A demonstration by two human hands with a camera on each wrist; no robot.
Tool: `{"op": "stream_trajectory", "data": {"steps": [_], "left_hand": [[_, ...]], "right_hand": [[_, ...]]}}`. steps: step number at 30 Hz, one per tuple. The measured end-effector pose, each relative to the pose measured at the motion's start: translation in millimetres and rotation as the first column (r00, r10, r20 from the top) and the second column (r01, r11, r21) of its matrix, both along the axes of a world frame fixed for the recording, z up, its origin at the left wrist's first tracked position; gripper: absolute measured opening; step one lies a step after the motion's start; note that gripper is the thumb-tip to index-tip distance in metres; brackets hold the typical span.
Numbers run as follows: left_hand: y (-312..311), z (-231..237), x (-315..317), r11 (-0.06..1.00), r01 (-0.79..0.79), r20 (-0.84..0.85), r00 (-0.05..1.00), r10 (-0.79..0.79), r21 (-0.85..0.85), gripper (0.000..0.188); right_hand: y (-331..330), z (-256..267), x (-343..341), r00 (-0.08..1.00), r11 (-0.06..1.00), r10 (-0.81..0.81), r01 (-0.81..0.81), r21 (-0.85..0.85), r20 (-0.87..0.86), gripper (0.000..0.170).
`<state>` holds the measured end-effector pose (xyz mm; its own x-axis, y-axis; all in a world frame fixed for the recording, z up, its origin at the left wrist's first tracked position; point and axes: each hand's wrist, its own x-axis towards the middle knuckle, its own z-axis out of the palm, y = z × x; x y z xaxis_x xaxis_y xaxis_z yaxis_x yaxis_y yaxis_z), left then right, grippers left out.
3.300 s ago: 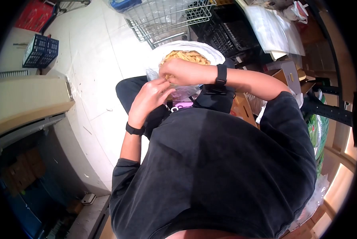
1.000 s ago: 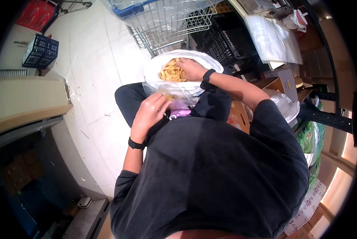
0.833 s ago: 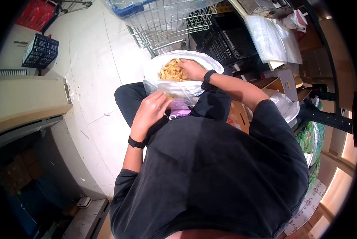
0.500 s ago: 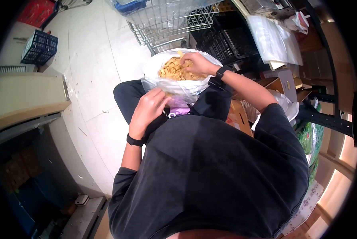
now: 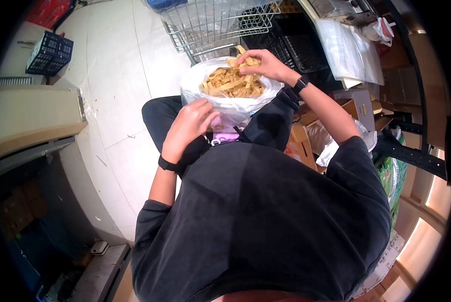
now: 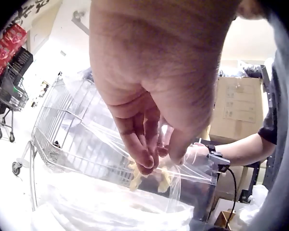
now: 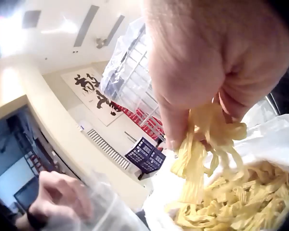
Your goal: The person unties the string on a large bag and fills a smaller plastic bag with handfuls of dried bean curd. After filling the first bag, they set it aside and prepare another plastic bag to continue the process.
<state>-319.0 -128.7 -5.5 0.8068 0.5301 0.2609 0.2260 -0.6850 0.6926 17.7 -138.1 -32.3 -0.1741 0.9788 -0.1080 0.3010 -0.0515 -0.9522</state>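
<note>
Flat yellow strips [image 5: 230, 85] fill a white bag [image 5: 189, 80] between the person's thighs. Above its far right side, the right hand [image 5: 268, 65] holds a loose bunch of strips; in the right wrist view the bunch [image 7: 200, 154] dangles from the fingers over the strips in the bag [image 7: 245, 197]. The left hand [image 5: 189, 125] stays at the near left of the white bag. Its thumb and fingertips pinch the edge of a clear plastic bag [image 7: 108, 207], and in the left wrist view yellow pieces [image 6: 164, 182] show just below these fingertips.
A wire shopping cart [image 5: 220, 27] stands beyond the bag, with black crates [image 5: 301, 45] to its right. Plastic sheets [image 5: 343, 50] lie at the upper right. Cardboard boxes [image 5: 303, 146] are beside the right thigh, and a blue crate [image 5: 49, 53] stands far left.
The right hand has risen out of the white bag's strips and moved right, lifting a bunch. Earlier both hands were together near the bag's front; the left hand has stayed near there.
</note>
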Motion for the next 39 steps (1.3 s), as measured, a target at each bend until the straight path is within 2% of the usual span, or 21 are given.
{"op": "stream_trajectory", "data": {"steps": [4,7,8,12,14,16,18,20,22,26,28,29,31,32,34,36,38,39], "left_hand": [[3.6,-1.6,7.5,0.999,0.031,0.007,0.999,-0.031,-0.012,0.026],[5.3,-1.6,9.9,0.999,0.037,0.018,0.999,-0.037,-0.039,0.027],[6.7,-2.5,9.9,0.999,0.032,0.016,0.999,-0.031,-0.038,0.027],[9.5,-5.5,9.8,0.999,0.033,0.012,0.999,-0.032,-0.04,0.028],[11.0,-6.1,9.8,0.998,0.035,-0.003,0.999,-0.035,-0.059,0.028],[11.9,-7.3,10.8,0.997,0.033,-0.006,0.999,-0.033,-0.074,0.027],[13.0,-6.1,13.0,0.996,0.038,-0.005,0.999,-0.039,-0.074,0.027],[14.3,-6.4,15.4,0.997,0.039,-0.005,0.999,-0.04,-0.072,0.027],[15.0,-7.9,16.8,0.998,0.042,-0.002,0.999,-0.042,-0.04,0.027],[15.8,-4.1,20.3,0.998,0.054,0.008,0.999,-0.054,-0.034,0.026],[17.1,-3.4,21.5,0.992,0.065,-0.022,0.998,-0.067,-0.105,0.021],[18.5,-2.4,23.5,0.992,0.068,-0.023,0.997,-0.071,-0.104,0.021],[21.6,-0.4,29.9,0.994,0.09,-0.013,0.996,-0.091,-0.056,0.024],[22.7,-1.2,32.8,0.994,0.096,-0.014,0.995,-0.097,-0.056,0.024],[25.1,-3.1,38.7,0.994,0.087,-0.018,0.996,-0.088,-0.065,0.023],[26.9,-2.0,43.0,0.993,0.09,-0.012,0.996,-0.091,-0.075,0.023],[28.9,-1.5,45.2,0.992,0.089,-0.005,0.996,-0.089,-0.085,0.022],[29.6,-2.0,45.8,0.993,0.081,0.008,0.997,-0.081,-0.083,0.022]], "right_hand": [[4.3,-9.4,9.2,0.994,0.998,0.042,-0.046,0.041,0.103,0.023],[2.2,-22.9,10.8,0.998,1.0,0.008,-0.006,-0.026,0.066,0.023],[2.1,-20.2,6.9,0.999,0.998,-0.025,0.027,-0.063,0.031,0.024],[-2.4,11.5,-2.3,1.0,0.999,0.005,-0.005,-0.042,0.009,0.023],[-7.8,37.1,-12.4,0.999,0.999,0.01,-0.012,-0.047,-0.045,0.023],[-14.8,64.4,-27.1,0.972,0.973,-0.039,-0.016,-0.231,-0.233,0.024],[-17.5,75.5,-38.0,0.968,0.977,-0.018,-0.036,-0.212,-0.25,0.025],[-18.6,83.8,-48.0,0.894,0.92,-0.059,-0.123,-0.371,-0.443,0.026],[-15.9,78.6,-52.9,0.887,0.912,-0.068,-0.131,-0.39,-0.456,0.028],[-7.5,58.0,-53.6,0.901,0.937,0.008,-0.159,-0.312,-0.434,0.023],[-3.0,50.2,-50.6,0.953,0.933,0.062,-0.161,-0.322,-0.297,0.024],[-1.4,52.0,-51.0,0.953,0.934,0.059,-0.158,-0.321,-0.298,0.024],[2.2,55.1,-51.7,0.98,0.977,0.188,-0.18,-0.118,0.059,0.029],[3.6,53.4,-53.8,0.982,0.978,0.182,-0.174,-0.118,0.058,0.029],[7.9,49.1,-59.6,0.939,0.968,0.209,-0.239,0.081,0.273,0.031],[4.4,50.5,-72.1,0.942,0.975,0.159,-0.197,0.101,0.296,0.032],[2.5,41.4,-80.9,0.93,0.966,0.076,-0.157,0.204,0.36,0.033],[-0.1,39.9,-83.6,0.939,0.947,0.068,-0.166,0.273,0.337,0.032]]}}
